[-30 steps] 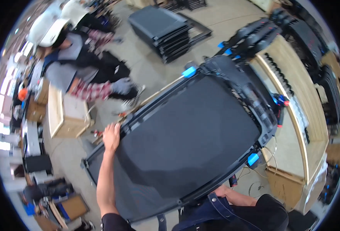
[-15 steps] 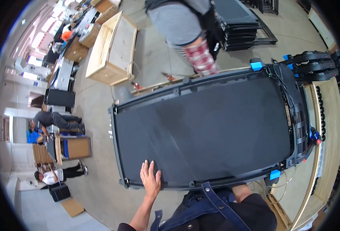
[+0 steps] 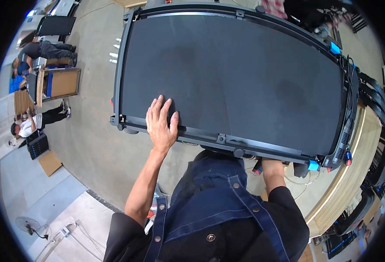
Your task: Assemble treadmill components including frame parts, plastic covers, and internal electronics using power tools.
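On near frame edge, left hand fingers flat, spread; treadmill deck runs left-right; right hand hidden.

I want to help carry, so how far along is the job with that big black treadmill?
Done: the treadmill deck looks lifted off the concrete floor, one end by the wooden bench. In hand: the left hand lies flat on its near edge; the right forearm reaches under the frame, hand hidden. Left: probably setting it down somewhere.
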Motion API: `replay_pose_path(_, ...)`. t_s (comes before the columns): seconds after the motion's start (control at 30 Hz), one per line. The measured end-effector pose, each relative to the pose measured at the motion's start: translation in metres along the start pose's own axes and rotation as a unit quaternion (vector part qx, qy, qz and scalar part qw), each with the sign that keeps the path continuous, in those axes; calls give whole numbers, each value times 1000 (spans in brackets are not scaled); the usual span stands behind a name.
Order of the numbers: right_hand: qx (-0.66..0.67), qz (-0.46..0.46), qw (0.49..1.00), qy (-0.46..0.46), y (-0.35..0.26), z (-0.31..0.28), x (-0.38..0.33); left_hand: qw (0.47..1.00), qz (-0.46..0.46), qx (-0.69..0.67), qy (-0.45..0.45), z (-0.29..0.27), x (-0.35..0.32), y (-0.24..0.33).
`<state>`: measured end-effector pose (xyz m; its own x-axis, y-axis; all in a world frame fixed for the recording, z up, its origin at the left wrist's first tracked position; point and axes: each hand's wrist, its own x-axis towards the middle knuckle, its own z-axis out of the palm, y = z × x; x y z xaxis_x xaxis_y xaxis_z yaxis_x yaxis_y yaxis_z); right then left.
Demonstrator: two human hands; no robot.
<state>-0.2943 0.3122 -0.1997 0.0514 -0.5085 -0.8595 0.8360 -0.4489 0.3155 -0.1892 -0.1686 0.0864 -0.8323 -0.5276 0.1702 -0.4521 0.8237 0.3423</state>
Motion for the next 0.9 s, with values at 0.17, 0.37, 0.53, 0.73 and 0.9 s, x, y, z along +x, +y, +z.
replay_pose_path(0.17,-30,-67,997,21,-28,-7,27,1000,10,-9,23,-3,-1,1)
replay_pose_path(0.37,-93,-161,983,5,-39,17,31,999,2,-22,37,-1,5,-4)
replay_pose_path(0.53,-157,-295,938,-90,-41,20,33,998,5,-38,56,-11,3,-3)
replay_pose_path(0.73,-188,-416,874,-166,-46,29,62,995,13,-59,74,-10,-5,0)
replay_pose_path(0.9,-185,-498,826,-186,-25,-3,60,992,39,-72,96,-19,1,8)
